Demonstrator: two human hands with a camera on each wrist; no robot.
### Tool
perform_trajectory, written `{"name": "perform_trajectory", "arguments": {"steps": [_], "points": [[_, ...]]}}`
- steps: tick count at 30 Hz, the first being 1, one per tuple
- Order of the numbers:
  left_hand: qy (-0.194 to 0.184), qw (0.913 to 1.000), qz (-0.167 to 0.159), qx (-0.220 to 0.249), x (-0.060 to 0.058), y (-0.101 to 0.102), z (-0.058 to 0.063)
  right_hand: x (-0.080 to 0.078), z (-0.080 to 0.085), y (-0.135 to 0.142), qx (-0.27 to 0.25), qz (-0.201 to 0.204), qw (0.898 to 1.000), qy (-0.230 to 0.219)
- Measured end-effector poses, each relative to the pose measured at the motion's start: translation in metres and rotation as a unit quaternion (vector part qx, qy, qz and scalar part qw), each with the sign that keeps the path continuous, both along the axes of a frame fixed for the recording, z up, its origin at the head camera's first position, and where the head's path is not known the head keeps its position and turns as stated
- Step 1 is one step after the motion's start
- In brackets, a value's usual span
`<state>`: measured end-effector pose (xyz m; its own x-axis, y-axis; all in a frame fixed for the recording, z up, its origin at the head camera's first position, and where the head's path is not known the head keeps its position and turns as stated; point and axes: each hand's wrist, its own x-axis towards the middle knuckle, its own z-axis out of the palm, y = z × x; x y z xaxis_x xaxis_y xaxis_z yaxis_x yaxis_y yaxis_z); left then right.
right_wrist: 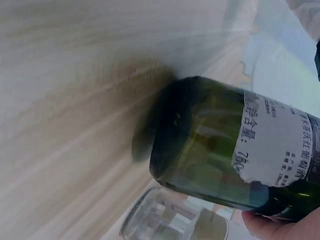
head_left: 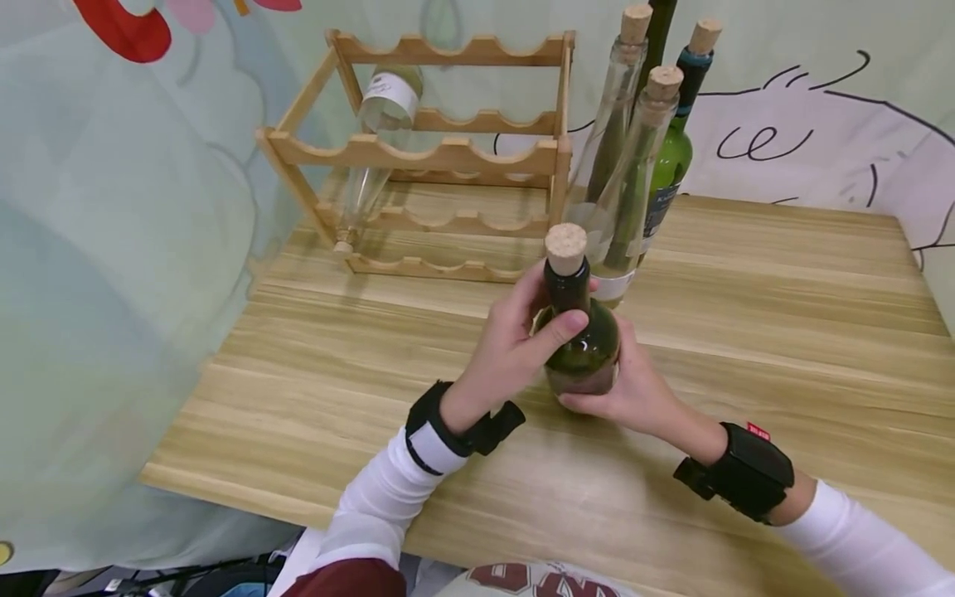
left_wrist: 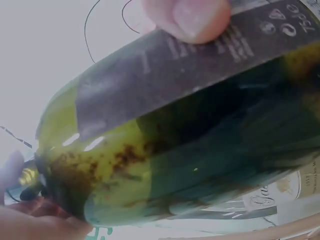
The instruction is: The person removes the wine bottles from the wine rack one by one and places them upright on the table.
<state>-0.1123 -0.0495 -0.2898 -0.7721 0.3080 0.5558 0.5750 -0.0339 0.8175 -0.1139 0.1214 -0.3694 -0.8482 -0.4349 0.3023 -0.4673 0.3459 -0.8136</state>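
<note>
Both hands hold a dark green wine bottle topped with a cork. The left hand wraps round its neck and shoulder, thumb across the front. Lower down, the right hand grips the bottle's body from the right side. In the right wrist view a torn white label shows on the glass, and the base is close over the tabletop beside its shadow. The left wrist view shows a dark label with a fingertip pressed on it. Much of the bottle's lower part is hidden in the head view.
A wooden wine rack stands at the back left of the table, with a clear bottle lying tilted in it, cork end down. Right behind the held bottle stand several corked bottles, including a clear one and a green one.
</note>
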Motion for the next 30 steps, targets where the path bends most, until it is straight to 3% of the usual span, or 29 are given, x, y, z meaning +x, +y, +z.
{"name": "perform_trajectory", "arguments": {"steps": [6, 16, 22, 30], "points": [[-0.029, 0.9991, -0.026, 0.018, -0.013, 0.012, -0.003, -0.005, 0.003, 0.005, -0.008, -0.013, 1.000, -0.013], [-0.009, 0.9987, -0.043, -0.024, -0.021, 0.025, -0.007, -0.002, 0.003, 0.015, -0.005, -0.008, 1.000, -0.019], [-0.006, 0.9982, -0.039, -0.044, -0.024, 0.032, -0.008, 0.000, 0.003, 0.018, -0.025, -0.015, 1.000, -0.007], [0.031, 0.9960, -0.015, -0.082, -0.028, 0.039, -0.012, -0.003, 0.003, 0.023, -0.028, -0.018, 0.999, 0.013]]}}
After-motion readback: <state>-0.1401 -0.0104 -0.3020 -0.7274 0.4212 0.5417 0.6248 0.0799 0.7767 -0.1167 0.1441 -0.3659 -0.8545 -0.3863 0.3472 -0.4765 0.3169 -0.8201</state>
